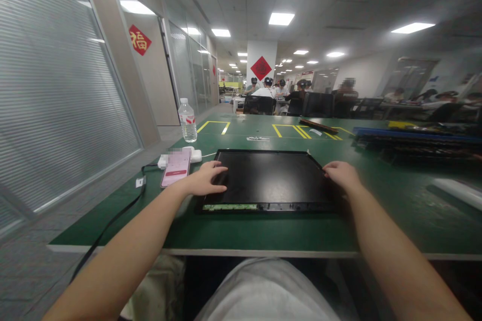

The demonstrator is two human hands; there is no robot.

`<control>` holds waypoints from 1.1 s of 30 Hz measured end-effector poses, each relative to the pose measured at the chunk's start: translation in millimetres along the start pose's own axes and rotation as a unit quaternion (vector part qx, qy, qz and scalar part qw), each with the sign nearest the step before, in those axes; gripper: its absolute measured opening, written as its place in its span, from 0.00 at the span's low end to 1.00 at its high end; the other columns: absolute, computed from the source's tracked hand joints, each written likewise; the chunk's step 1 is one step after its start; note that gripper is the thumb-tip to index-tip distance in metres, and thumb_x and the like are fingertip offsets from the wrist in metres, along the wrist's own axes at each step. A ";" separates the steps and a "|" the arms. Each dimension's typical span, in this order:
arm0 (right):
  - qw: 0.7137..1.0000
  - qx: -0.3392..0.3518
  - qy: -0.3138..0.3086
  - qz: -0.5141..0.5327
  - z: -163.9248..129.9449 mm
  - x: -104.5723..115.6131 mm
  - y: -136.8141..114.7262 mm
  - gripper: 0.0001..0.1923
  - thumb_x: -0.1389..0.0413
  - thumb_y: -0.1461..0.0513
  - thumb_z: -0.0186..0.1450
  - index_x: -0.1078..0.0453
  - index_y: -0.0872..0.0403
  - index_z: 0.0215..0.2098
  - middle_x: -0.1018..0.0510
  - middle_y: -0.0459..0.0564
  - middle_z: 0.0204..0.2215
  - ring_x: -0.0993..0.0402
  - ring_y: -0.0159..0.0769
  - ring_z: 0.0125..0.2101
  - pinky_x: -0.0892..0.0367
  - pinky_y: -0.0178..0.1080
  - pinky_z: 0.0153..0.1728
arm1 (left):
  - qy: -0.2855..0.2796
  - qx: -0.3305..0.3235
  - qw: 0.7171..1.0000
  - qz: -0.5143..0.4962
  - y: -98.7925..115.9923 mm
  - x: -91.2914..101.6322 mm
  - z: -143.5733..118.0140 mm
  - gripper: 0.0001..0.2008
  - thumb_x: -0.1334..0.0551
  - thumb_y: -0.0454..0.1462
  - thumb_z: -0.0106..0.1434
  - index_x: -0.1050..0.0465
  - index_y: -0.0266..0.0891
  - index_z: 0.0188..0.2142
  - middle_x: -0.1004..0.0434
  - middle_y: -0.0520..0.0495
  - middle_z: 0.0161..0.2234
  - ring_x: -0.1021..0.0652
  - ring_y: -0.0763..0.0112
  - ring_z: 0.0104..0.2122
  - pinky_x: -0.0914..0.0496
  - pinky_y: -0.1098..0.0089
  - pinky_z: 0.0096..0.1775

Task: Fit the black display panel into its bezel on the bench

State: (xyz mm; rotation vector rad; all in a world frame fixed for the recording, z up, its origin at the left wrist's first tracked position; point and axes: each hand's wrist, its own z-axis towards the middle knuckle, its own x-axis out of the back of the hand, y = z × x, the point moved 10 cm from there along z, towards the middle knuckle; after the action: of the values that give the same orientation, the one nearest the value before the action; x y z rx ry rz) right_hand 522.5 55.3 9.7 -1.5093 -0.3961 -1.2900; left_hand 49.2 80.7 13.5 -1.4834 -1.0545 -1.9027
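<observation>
A black screen panel (271, 175) lies flat on the green table, set in a thin dark frame. Along its near edge, a strip of green circuit board (229, 207) is exposed on the left half. My left hand (207, 178) rests at the panel's left edge, with thumb and fingers spread over the dark surface. At the upper right edge, my right hand (342, 174) has its fingers closed in a pinch on the panel's rim. Its fingertips are partly hidden.
A phone (176, 169), a white charger (193, 154) with a cable, and a water bottle (187, 121) stand to the left. Stacked dark and blue strips (417, 138) lie at right, near a white bar (459, 192). A dark strip (319, 126) lies far back.
</observation>
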 end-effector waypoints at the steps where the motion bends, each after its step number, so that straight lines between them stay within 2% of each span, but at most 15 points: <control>1: 1.000 0.001 0.000 -0.001 0.0 -0.2 0.1 0.16 0.45 0.63 0.57 0.19 0.49 0.39 0.16 0.50 0.35 0.22 0.43 0.40 0.33 0.38 0.36 | -0.016 -0.012 1.000 0.000 3.1 -0.7 -2.0 0.39 0.36 0.55 0.56 0.35 0.40 0.63 0.43 0.36 0.68 0.40 0.46 0.66 0.44 0.54 0.64; 9: 1.000 0.011 0.010 -0.004 0.2 0.0 0.2 0.16 0.45 0.62 0.56 0.19 0.49 0.40 0.16 0.50 0.34 0.21 0.44 0.40 0.32 0.37 0.35 | -0.087 -0.069 0.993 -0.050 17.6 3.2 -13.6 0.44 0.29 0.52 0.50 0.35 0.45 0.64 0.43 0.39 0.68 0.37 0.49 0.65 0.40 0.60 0.63; 15: 1.000 0.010 0.017 -0.014 0.3 1.0 0.1 0.15 0.44 0.62 0.56 0.19 0.49 0.39 0.16 0.51 0.35 0.21 0.44 0.40 0.32 0.37 0.36 | -0.058 -0.100 0.990 -0.084 22.5 12.7 -13.7 0.45 0.25 0.48 0.45 0.33 0.46 0.63 0.38 0.40 0.66 0.34 0.49 0.64 0.40 0.60 0.63; 23: 1.000 0.018 0.013 -0.012 0.8 -0.9 0.6 0.16 0.45 0.62 0.56 0.19 0.50 0.40 0.17 0.52 0.35 0.22 0.44 0.40 0.32 0.38 0.37 | -0.055 -0.165 0.979 -0.102 46.4 17.3 -15.9 0.40 0.26 0.40 0.49 0.32 0.47 0.62 0.36 0.44 0.65 0.33 0.53 0.63 0.42 0.60 0.64; 28: 1.000 0.014 0.008 -0.014 1.0 -1.3 0.9 0.16 0.45 0.62 0.57 0.19 0.49 0.39 0.17 0.50 0.35 0.22 0.44 0.40 0.32 0.38 0.36 | -0.060 -0.168 0.977 -0.116 48.3 15.7 -16.0 0.38 0.27 0.36 0.48 0.30 0.46 0.61 0.36 0.43 0.65 0.33 0.53 0.63 0.42 0.58 0.64; 33: 1.000 0.012 0.014 -0.012 0.5 0.2 0.4 0.16 0.44 0.64 0.54 0.19 0.49 0.38 0.17 0.51 0.35 0.22 0.44 0.39 0.32 0.38 0.35 | -0.051 -0.204 0.969 -0.131 55.2 17.2 -17.4 0.36 0.29 0.35 0.49 0.29 0.45 0.59 0.32 0.43 0.63 0.30 0.54 0.61 0.41 0.59 0.63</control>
State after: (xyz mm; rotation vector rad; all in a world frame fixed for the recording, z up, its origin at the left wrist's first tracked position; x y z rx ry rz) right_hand 523.1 55.5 9.7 -1.4691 -0.4130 -1.3192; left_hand 77.3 36.1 42.9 -1.7488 -0.9846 -2.3619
